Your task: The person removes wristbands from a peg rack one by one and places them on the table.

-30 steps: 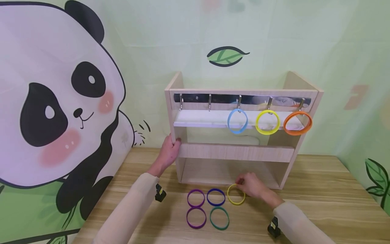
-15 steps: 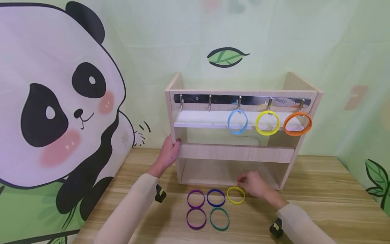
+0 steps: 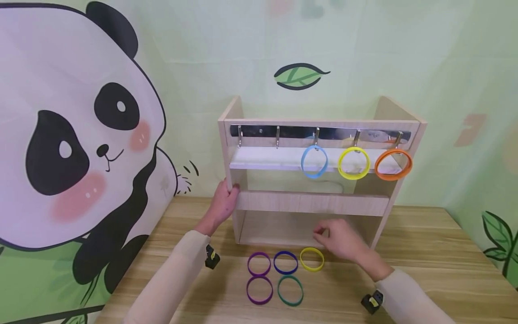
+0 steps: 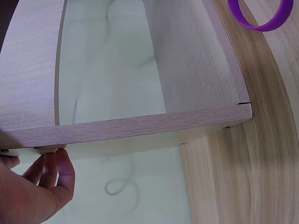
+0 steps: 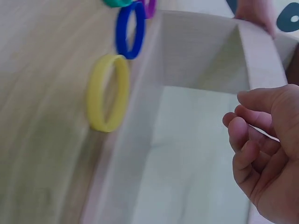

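My left hand [image 3: 224, 202] grips the left side panel of a small wooden shelf [image 3: 311, 201]; its curled fingers show against the panel in the left wrist view. In front of the shelf's lower opening hovers my right hand [image 3: 341, 236], fingers loosely curled around nothing. Just below it, apart from the fingers, a yellow wristband [image 3: 312, 270] lies on the table. Beside that are a dark blue wristband [image 3: 285, 273], two purple wristbands [image 3: 259, 303] and a green wristband [image 3: 290, 304]. Light blue [image 3: 314, 176], yellow [image 3: 354, 177] and orange wristbands [image 3: 393, 178] hang from hooks on the shelf.
A metal hook rail [image 3: 297, 131] runs along the shelf's upper front. Its two left hooks [image 3: 277, 137] carry no band. The wood-grain table [image 3: 429, 252] meets a printed wall cloth with a panda [image 3: 133, 103] at left.
My right hand has let go of the yellow wristband on the table and lifted up and slightly to the right. That band now lies flat beside the dark blue one. My left hand stays put.
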Demonstrator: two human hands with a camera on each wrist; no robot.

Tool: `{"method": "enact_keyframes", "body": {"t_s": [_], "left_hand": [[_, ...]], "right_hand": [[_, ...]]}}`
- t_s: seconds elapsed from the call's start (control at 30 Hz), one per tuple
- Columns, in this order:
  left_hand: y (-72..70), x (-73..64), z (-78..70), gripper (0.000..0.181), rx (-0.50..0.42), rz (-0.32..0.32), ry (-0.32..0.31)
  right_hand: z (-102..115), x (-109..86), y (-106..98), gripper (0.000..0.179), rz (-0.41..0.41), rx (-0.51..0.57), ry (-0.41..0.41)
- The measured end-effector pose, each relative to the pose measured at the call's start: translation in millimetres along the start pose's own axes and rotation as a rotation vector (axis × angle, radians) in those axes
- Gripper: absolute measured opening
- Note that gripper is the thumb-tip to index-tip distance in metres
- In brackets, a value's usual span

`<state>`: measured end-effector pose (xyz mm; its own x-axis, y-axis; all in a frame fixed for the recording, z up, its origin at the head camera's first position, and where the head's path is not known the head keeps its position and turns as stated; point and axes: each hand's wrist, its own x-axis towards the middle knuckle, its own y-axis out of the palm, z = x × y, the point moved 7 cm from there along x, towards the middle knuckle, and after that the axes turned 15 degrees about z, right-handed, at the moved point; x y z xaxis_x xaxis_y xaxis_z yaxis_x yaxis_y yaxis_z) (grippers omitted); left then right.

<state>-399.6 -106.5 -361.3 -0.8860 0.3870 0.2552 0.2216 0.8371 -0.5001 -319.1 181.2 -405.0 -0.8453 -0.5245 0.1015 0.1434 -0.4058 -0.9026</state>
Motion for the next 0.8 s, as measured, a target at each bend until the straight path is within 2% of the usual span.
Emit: {"method": "enact_keyframes", "body": {"t_s": [0.27,0.53,0.67,0.8], "left_hand": [[-0.2,-0.8,1.4,0.044,0.000,-0.007,-0.023],[0.2,-0.3,0.2,0.043,-0.012,-0.001,-0.003],[-0.3,-0.4,0.4,0.043,-0.005,-0.006,0.000],[-0.7,-0.4,0.1,0.043,-0.002,-0.013,0.010]], "right_hand": [[32,-4.5,-33,0.006,-0.057,-0.025,-0.048],[55,-6.6,-60,0.005,-0.086,-0.039,-0.066],[66,-8.2,-78,0.006,-0.148,-0.037,-0.089],[75,-10.7,-95,0.004,-0.243,-0.042,-0.125]]}}
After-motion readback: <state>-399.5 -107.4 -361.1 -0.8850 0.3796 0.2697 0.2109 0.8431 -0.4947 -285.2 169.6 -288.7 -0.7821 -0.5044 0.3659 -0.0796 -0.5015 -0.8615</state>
